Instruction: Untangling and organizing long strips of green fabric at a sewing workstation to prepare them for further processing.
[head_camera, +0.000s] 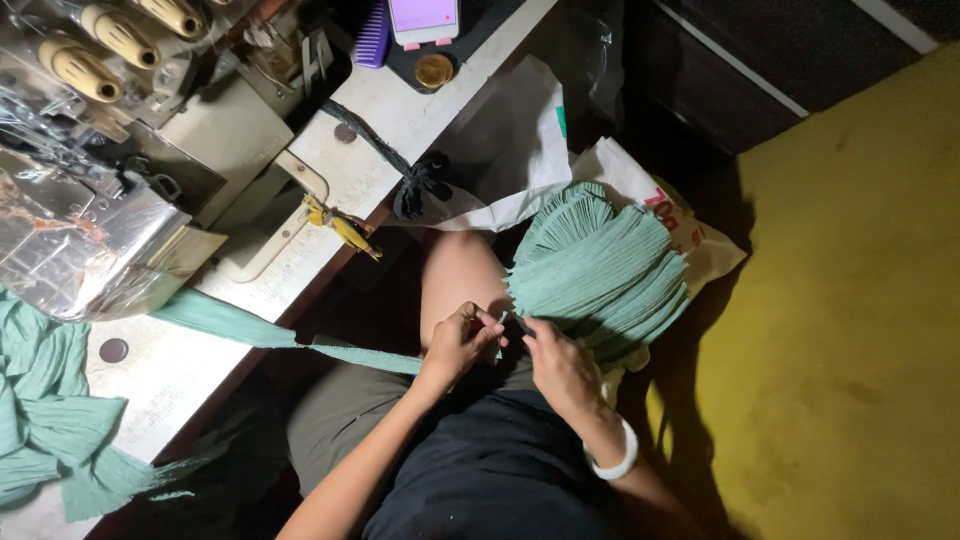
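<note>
Fingers of the left hand (462, 340) and right hand (560, 368) pinch together on the end of a long green ribbed fabric strip (250, 328), above the lap beside a stacked bundle of green fabric pieces (600, 268), keeping it taut from the white sewing table (400, 110).

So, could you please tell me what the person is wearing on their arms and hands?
Both forearms are bare, with no sleeves showing. The right hand has a white band around its wrist. The left hand wears nothing: no glove, ring or watch visible.
</note>
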